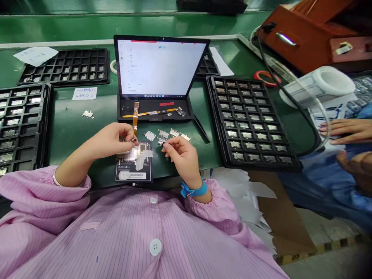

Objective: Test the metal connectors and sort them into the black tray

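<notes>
My left hand (116, 138) is closed in a pinch over the top edge of a black-labelled board (147, 170), by an orange flex cable (135, 116). A small metallic piece shows at its fingertips, too small to name. My right hand (183, 155) pinches a small circuit module (161, 142) between thumb and forefinger, just right of the board. Loose silver modules (174, 132) and a white-faced piece (150, 135) lie right beyond it. The flex cable runs from the board up to an open tablet screen (159, 69), which is lit.
Black compartment trays with modules stand at right (252, 124), far left (21, 128) and back left (87, 75). A lone module (88, 114) lies below a handwritten note (84, 93). A white film roll (319, 85), cables and a co-worker's hand (348, 131) are at right.
</notes>
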### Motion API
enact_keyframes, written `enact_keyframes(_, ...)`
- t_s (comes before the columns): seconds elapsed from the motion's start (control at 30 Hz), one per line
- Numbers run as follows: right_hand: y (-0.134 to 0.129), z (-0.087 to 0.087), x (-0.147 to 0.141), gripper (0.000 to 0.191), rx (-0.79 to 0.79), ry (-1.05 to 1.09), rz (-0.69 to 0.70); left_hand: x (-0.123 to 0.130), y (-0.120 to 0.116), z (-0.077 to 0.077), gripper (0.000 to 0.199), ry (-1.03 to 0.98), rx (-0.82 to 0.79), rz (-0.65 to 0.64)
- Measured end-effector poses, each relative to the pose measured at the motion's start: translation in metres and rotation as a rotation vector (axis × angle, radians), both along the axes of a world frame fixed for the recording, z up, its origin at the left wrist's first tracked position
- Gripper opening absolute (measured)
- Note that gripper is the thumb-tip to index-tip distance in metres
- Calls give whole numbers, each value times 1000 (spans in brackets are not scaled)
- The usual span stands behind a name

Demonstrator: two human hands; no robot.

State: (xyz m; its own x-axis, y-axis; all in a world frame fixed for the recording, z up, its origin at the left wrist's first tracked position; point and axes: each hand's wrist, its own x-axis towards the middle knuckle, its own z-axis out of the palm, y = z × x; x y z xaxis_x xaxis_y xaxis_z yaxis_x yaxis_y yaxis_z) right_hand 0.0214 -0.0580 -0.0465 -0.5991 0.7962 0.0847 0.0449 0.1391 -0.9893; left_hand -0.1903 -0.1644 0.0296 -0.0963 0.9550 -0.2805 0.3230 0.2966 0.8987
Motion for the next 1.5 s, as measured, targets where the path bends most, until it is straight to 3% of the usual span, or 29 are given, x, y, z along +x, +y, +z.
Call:
enact_keyframes(0.13,0,1,0,14,1,10,4,7,4,-6,28,-263,-94,55)
enact_keyframes(0.27,-1,3,0,14,-5,5,5,16,7,-14,24,-292,-151,138)
enact_keyframes(0.43,-1,2,-1,14,-9,-4,26,31,11,-19,45,-331,-77,247)
enact_keyframes(0.57,-3,5,-3,18,-84,0,50,39,14,-18,16,-253,-133,288)
enact_keyframes(0.63,-3,7,-4,21,-118,-1,56,42,14,-18,14,-236,-135,301)
enact_keyframes(0.9,-1,9,-3,23,-160,5,84,44,11,-25,18,-192,-54,232)
enact_keyframes(1.23,0,7,-1,21,-114,-13,118,41,11,-27,14,92,80,162)
enact_keyframes(1.5,0,7,-1,23,-135,-5,131,45,8,-32,18,-17,61,167)
